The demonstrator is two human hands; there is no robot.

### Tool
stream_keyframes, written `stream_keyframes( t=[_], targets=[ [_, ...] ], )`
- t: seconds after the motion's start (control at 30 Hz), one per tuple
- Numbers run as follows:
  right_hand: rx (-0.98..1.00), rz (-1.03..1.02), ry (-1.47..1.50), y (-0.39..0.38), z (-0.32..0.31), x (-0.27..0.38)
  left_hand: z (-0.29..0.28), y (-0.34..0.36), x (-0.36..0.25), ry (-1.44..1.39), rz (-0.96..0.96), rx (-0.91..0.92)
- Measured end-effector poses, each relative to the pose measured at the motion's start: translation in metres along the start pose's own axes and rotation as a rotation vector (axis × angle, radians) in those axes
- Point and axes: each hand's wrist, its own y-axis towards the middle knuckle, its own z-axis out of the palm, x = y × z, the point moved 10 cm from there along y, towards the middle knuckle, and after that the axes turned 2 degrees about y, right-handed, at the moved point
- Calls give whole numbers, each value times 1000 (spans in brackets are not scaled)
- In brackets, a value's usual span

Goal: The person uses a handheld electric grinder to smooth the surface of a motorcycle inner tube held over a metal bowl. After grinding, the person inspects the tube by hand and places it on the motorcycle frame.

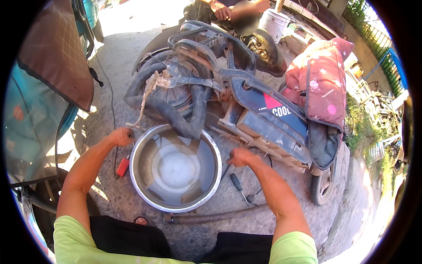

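Note:
A wide metal basin (136, 185) of water stands on the ground before me. A black inner tube (165, 112) hangs out from the wheel of an electric scooter (189, 81), and its lower bend reaches the water at the basin's far side. My left hand (122, 137) is closed in a fist just outside the upper left rim. My right hand (241, 157) is closed a little way off the right rim, beside the scooter's body. Neither touches the tube, and what their fingers hold, if anything, is hidden.
A screwdriver (237, 181) lies right of the basin, a red-ended tool (122, 167) left of it. A dark bar (220, 216) lies on the ground in front. Another person's hand (220, 9) shows behind the scooter. A white bucket (274, 23) and a red padded cover (323, 79) are farther right.

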Motion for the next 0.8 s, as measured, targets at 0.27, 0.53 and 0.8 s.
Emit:
stream_keyframes(
  t=[0.27,0.53,0.8],
  targets=[
    [27,7,17,-2,-3,7,-1,-8,10,3,-18,3],
    [24,50,18,-3,-2,1,-12,-13,-7,-52,-14,-3],
    [29,36,28,-7,3,0,-6,-10,5,-95,-15,-29]
  ],
)
